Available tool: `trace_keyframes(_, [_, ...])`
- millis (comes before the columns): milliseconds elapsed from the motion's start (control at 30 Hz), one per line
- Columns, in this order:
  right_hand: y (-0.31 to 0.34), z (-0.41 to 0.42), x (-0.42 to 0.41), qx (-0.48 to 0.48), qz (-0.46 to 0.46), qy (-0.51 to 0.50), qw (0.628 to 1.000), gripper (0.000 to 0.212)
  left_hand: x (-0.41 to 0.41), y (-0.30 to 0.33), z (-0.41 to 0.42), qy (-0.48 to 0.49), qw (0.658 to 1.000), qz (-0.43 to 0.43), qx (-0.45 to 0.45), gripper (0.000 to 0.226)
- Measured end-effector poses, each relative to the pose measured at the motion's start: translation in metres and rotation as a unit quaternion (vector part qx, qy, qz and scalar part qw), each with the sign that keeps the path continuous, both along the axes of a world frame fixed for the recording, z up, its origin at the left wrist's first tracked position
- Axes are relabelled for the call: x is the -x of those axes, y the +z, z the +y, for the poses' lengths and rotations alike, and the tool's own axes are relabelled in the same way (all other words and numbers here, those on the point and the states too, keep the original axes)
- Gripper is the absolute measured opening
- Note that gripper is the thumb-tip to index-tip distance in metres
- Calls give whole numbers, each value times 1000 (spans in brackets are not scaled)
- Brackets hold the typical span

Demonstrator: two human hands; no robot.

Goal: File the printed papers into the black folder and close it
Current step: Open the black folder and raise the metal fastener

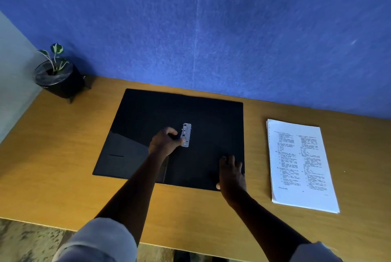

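Observation:
The black folder (152,113) lies open and flat in the middle of the wooden desk. A silver metal clip (186,134) sits along its spine. My left hand (164,141) is curled beside the clip, with its fingertips on the clip's lower end. My right hand (231,174) rests flat, fingers spread, on the folder's right panel near the front corner. The stack of printed papers (300,164) lies on the desk to the right of the folder, apart from both hands.
A small potted plant (56,75) in a black pot stands at the desk's back left corner. A blue felt wall (211,28) rises right behind the desk (53,156). The desk's front edge runs below my forearms.

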State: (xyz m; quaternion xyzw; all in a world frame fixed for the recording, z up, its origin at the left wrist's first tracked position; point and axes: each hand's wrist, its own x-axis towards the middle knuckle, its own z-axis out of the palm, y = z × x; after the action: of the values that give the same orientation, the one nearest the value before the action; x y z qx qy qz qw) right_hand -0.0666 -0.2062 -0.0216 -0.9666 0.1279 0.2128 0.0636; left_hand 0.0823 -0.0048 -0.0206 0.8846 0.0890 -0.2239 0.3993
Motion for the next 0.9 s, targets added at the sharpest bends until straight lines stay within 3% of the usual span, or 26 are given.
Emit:
trace_keyframes(133, [-2, 0, 1, 0, -5, -3, 1000, 91, -9, 13, -9, -10, 998, -36, 58, 12])
trace_keyframes(333, [-11, -2, 3, -14, -18, -1, 1000, 89, -21, 20, -18, 8, 994, -55, 95, 2])
trace_keyframes(533, [-15, -3, 3, -4, -24, 1, 1000, 90, -33, 13, -23, 26, 988, -77, 128, 10])
trace_keyframes(833, [-16, -4, 2, -13, -17, 5, 1000, 89, -47, -6, -25, -3, 995, -74, 61, 5])
trace_keyframes(900, [-15, -4, 2, -16, -13, 5, 1000, 88, -50, -10, -26, -1, 996, -77, 40, 15])
